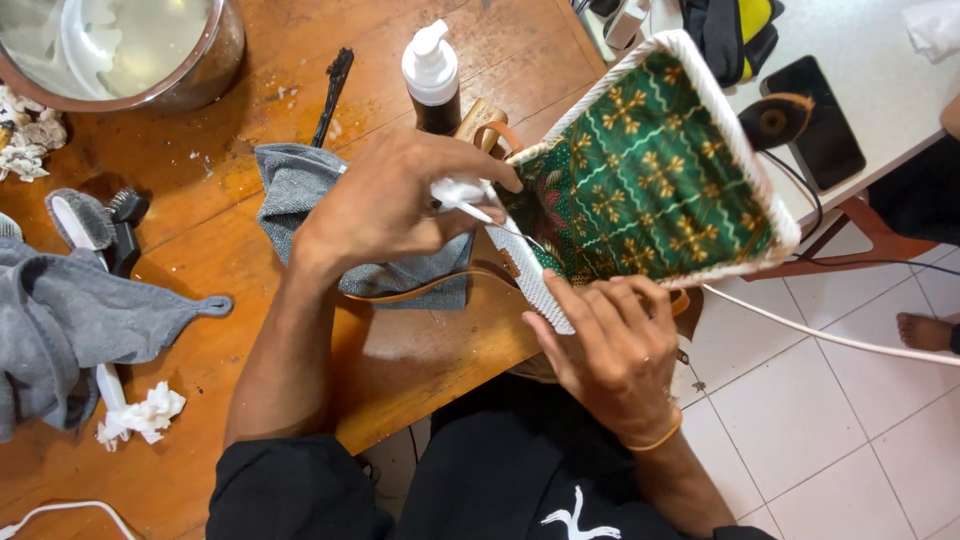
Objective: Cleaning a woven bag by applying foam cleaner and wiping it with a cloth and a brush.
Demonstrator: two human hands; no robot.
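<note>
A white woven bag (735, 135) with a green and gold patterned lining (650, 170) lies tilted over the table's edge, its opening toward me. My left hand (390, 200) pinches a small white wad with a thin stick (462, 195) against the bag's near rim. My right hand (610, 350) grips the bag's lower white edge from below. A brown leather strap (420, 288) runs from the bag under my left hand.
On the wooden table (430, 350) lie a grey cloth (295, 185), a white-capped pump bottle (432, 75), a black brush (333, 85), a metal bowl (130, 50), another grey cloth (70, 320) and crumpled tissue (140, 415). A white cable (830, 335) crosses the tiled floor; someone's foot (925, 330) is at right.
</note>
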